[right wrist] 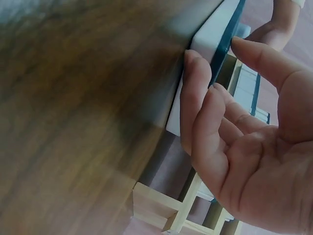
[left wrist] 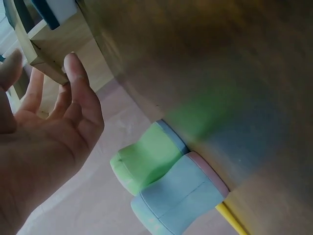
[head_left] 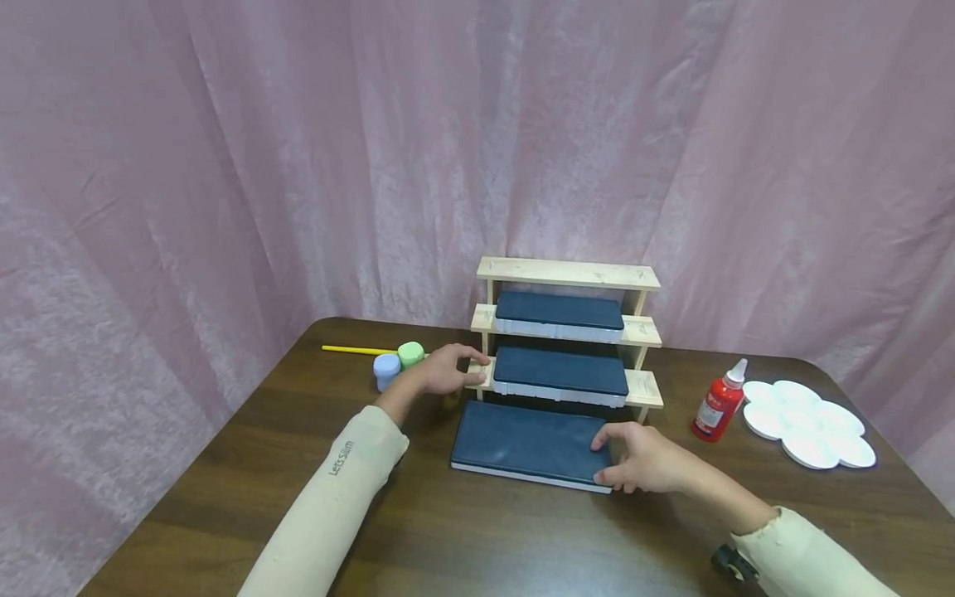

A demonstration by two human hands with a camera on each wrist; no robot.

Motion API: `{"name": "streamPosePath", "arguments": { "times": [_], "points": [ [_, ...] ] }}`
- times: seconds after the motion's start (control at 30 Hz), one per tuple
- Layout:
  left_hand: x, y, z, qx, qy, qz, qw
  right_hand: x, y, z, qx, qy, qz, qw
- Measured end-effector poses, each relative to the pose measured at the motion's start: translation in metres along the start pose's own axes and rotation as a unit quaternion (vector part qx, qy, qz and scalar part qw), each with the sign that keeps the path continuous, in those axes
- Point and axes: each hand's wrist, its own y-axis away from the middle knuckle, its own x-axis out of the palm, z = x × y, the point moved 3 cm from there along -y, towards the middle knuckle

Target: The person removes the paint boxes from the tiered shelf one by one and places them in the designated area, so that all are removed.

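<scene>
At the left end of the lowest step of a wooden tiered stand (head_left: 569, 272), my left hand (head_left: 445, 370) curls its fingers about the board's end. In the left wrist view, a fingertip (left wrist: 71, 61) sits right at the board's corner. My right hand (head_left: 647, 461) grips the right end of a flat dark-blue-lidded case (head_left: 531, 441) with a white base, low in front of the stand. The right wrist view shows the thumb on its blue lid and fingers along its white side (right wrist: 206, 39). Similar cases rest on the middle step (head_left: 559, 310) and lowest step (head_left: 561, 370).
Beside my left hand stand a green jar (head_left: 410, 354) and a blue jar (head_left: 386, 371), with a yellow stick (head_left: 358, 350) behind. To the right are a red bottle (head_left: 716, 408) with a white nozzle and a white flower-shaped palette (head_left: 809, 423). A pink curtain (head_left: 418, 166) hangs behind.
</scene>
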Motion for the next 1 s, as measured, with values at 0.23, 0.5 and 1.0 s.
{"name": "streamPosePath", "arguments": {
  "times": [0.23, 0.5, 1.0],
  "points": [
    [-0.001, -0.001, -0.003, -0.017, -0.016, -0.010, 0.9997, -0.008, 0.001, 0.003, -0.002, 0.007, 0.002, 1.000],
    [-0.003, 0.000, -0.008, -0.020, -0.030, -0.030, 0.9989, -0.028, 0.003, 0.011, -0.047, 0.003, -0.019, 0.999],
    [0.001, -0.003, -0.008, -0.055, -0.007, -0.058, 0.9968, -0.055, -0.003, 0.023, -0.081, 0.048, -0.151, 0.984]
  ]
}}
